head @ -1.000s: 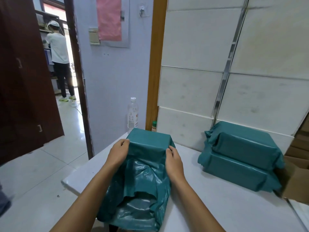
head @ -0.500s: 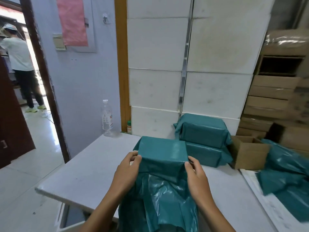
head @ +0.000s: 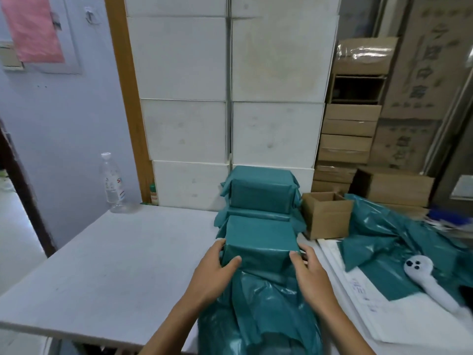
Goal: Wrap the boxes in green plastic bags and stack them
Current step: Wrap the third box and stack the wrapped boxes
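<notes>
White foam-like boxes (head: pixel 227 98) are stacked against the back wall behind a white table (head: pixel 115 257), with brown cardboard cartons (head: pixel 350 134) piled to their right. Large printed characters run down the tall carton at far right, too blurred to read.

From the head camera, a clear plastic bottle (head: pixel 112 183) stands at the table's back left corner; its label shows red letters beginning with "S", the rest unreadable. A small green-capped bottle (head: pixel 153 192) is half hidden beside the wooden door frame. A pink sheet (head: pixel 35 29) hangs on the wall, with no legible writing.

Near the table's front edge sits a box in a green bag (head: pixel 261 242). The left hand (head: pixel 217 272) grips its left front corner, thumb pressed on the front face and fingers wrapped around the side. The right hand (head: pixel 311 275) clasps the right front corner in the same way. The bag's loose open end (head: pixel 258 316) drapes toward the person and is cut off by the bottom of the frame.

Just behind it, two wrapped boxes (head: pixel 261 193) lie stacked; the lower one is mostly hidden. An open cardboard box (head: pixel 327 216) stands just beside them on the right. Loose green bags (head: pixel 399 242) lie crumpled further right, over white sheets with faint blue marks that cannot be made out. A white handheld device (head: pixel 425 278) rests there, its lower end blurred.
</notes>
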